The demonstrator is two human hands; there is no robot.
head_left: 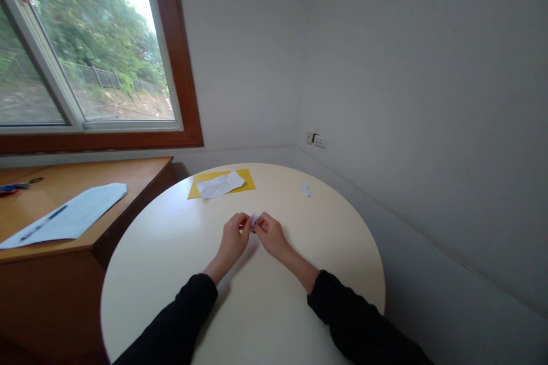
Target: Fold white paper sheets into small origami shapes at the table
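Far left, a wooden side desk (85, 182) carries a white sheet (72, 217) with a pen (45, 222) lying on it, and something red and blue (12, 187) at the back edge, too small to tell. None of it is near your hands.

On the round table (171, 274), at the far side, a yellow sheet (201, 182) lies flat with a creased white paper (220, 184) on top of it.

Centre: your left hand (233, 236) and right hand (269, 235) meet over the table, fingertips pinched together on a small folded paper piece (254, 219), held just above the tabletop between both hands. Both hands are closed on it, thumbs and forefingers doing the gripping. Looks like a fold being worked mid-way, small and tight; the exact crease is too tiny to read.

The next move likely calls for a firm pinch with one hand while the other presses or turns the fold, with edges lined up.

Right of your hands, well apart, a small white scrap (305, 189) sits on the table. A wall socket (315, 139) is on the wall behind.
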